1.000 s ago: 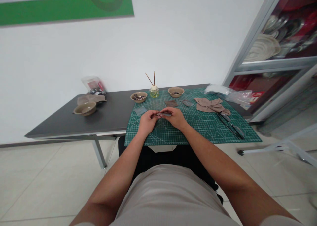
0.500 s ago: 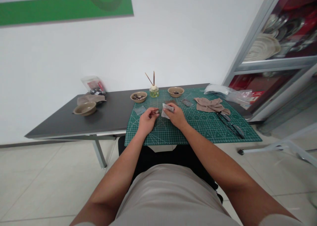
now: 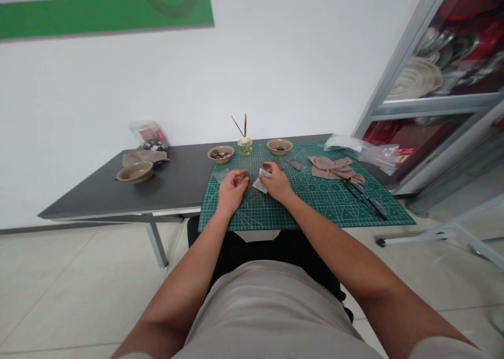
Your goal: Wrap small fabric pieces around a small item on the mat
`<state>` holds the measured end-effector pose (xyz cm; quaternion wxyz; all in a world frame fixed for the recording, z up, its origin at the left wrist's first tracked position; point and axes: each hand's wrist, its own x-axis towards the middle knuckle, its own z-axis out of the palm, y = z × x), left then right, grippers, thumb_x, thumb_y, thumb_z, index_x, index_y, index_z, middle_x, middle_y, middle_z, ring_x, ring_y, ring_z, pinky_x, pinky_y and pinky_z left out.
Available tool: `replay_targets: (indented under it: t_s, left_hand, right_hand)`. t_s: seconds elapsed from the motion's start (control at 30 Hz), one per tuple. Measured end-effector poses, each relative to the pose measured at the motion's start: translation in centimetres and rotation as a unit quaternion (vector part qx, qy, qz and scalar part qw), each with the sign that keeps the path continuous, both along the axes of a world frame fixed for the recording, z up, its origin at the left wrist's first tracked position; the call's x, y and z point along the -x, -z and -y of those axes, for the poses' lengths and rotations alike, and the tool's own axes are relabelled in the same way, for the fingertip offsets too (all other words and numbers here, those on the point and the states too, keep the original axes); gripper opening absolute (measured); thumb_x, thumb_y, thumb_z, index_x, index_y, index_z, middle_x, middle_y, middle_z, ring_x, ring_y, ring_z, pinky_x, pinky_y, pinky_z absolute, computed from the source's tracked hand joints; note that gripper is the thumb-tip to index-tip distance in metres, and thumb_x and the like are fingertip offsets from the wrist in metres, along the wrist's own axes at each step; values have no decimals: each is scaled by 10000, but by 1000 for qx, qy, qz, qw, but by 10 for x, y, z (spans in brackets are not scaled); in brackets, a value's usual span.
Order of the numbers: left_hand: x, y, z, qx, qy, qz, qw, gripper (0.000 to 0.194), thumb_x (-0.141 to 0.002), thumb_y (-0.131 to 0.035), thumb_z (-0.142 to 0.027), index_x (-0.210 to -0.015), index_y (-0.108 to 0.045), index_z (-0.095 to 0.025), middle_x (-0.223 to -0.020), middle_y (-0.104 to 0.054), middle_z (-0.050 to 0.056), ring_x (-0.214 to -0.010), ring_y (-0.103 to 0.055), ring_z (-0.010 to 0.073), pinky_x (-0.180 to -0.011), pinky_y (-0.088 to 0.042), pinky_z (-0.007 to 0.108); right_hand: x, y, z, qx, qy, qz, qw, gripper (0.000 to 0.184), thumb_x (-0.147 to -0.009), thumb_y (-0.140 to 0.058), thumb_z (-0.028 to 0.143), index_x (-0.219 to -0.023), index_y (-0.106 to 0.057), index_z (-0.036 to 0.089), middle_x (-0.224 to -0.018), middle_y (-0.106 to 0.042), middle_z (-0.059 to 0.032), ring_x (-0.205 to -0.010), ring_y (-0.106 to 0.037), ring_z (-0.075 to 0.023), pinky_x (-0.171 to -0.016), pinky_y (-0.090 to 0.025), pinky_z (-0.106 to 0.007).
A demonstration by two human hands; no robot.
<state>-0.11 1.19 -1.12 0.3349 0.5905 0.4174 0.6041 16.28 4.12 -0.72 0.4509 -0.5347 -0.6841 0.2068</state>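
My left hand [image 3: 233, 188] rests curled above the green cutting mat [image 3: 318, 209], its fingertips pinching a small dark piece [image 3: 246, 176] that is mostly hidden. My right hand [image 3: 276, 184] is shut on a folded pale grey sheet, probably abrasive paper [image 3: 258, 185], a short way to the right of my left hand. A brown sheet [image 3: 276, 164] lies mostly hidden behind my right fingers. Grey sheets lie on the mat to either side, one [image 3: 221, 175] beyond my left hand and one [image 3: 297, 164] beyond my right.
Two tan bowls [image 3: 220, 154] [image 3: 279, 147] hold dark pebbles, with a glass jar with sticks [image 3: 244, 147] between them. A beige cloth [image 3: 334, 167] and black-handled scissors [image 3: 365, 202] lie on the mat's right. Another bowl [image 3: 135, 172] stands on the dark table [image 3: 177, 191].
The pale sheet has dropped lower on the mat and turned in my right hand. My right hand has shifted slightly left and now covers the brown sheet; my left hand has barely moved.
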Motion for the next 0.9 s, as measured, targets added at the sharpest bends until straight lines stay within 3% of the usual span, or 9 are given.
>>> replay_targets:
  t_s: [0.17,0.33,0.43,0.53,0.67,0.9]
  left_hand:
    - [1,-2,2,13,-10,-42,999,201,-771,-668,-282,-935,-631,-173,-796,-688,17,-746,-659,149,-719,-524,289]
    - [0,-8,7,21,-59,-127,990,159,-781,-663,-295,-884,-672,-175,-837,-698,25,-701,-623,133,-692,-510,279]
    - [0,-7,6,16,-63,-142,988,179,-785,-657,-307,-908,-684,-181,-826,-697,22,-687,-613,134,-684,-506,281]
    - [0,-5,4,25,-39,-130,990,176,-787,-641,-293,-917,-677,-180,-809,-703,17,-701,-633,142,-696,-514,286]
    - [1,-4,4,31,-27,-122,992,170,-784,-633,-269,-924,-675,-183,-830,-717,16,-743,-658,152,-736,-527,299]
    - [1,-3,5,18,-8,-133,991,184,-803,-618,-256,-957,-686,-183,-858,-722,26,-765,-665,159,-752,-530,304]
  right_hand:
    - [1,-1,-1,15,-34,26,999,470,-735,-705,271,-1186,-588,206,-922,-700,-44,-888,-652,-223,-844,-486,-368]
    - [-1,-2,2,-109,-22,17,994,460,-724,-719,258,-1166,-623,176,-1160,-649,-118,-1098,-571,-257,-970,-432,-419]
    - [-4,-3,7,-117,-96,-7,988,292,-805,-642,247,-1094,-673,220,-1060,-693,-69,-1017,-600,-212,-911,-464,-373]
    - [-5,-4,10,-85,-154,-20,984,243,-831,-621,254,-1061,-699,244,-967,-710,-41,-884,-621,-171,-806,-490,-314]
    - [-4,-2,10,-69,-150,-19,986,211,-815,-655,278,-1012,-718,234,-929,-690,-36,-732,-593,-137,-726,-489,-288]
    - [-4,0,8,-67,-145,-35,987,186,-796,-656,289,-958,-711,218,-826,-663,-17,-682,-576,-130,-694,-476,-282]
